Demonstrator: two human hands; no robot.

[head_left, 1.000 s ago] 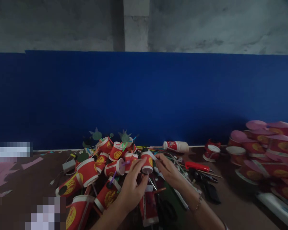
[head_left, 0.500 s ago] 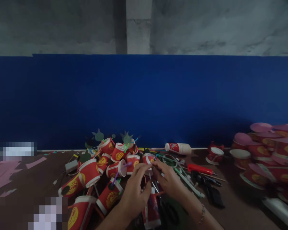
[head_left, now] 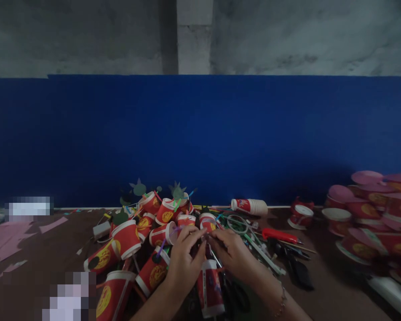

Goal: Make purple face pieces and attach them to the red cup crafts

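Observation:
My left hand (head_left: 186, 257) and my right hand (head_left: 230, 250) meet above the table's middle, fingertips pinched close together. Something small is between them, too small and dim to name. Just below the fingers lies a red paper cup (head_left: 210, 287) with white ends. Another red cup (head_left: 207, 221) sits right behind my fingertips. To the left of my left hand, a heap of red paper cups with yellow prints has coloured straws stuck in them; one tilted cup (head_left: 153, 271) is nearest. A bracelet (head_left: 282, 301) circles my right wrist.
A cup stack (head_left: 249, 207) lies at the back. Right of my hands are a red-handled tool (head_left: 280, 235), a black object (head_left: 299, 269) and green strips (head_left: 262, 254). Pink-topped red cups (head_left: 367, 214) pile at far right. Pink paper (head_left: 6, 240) lies left. A blue panel (head_left: 200, 138) stands behind.
My fingertips have drawn closer together into a pinch. The view has shifted slightly, and the cup below my hands shows more.

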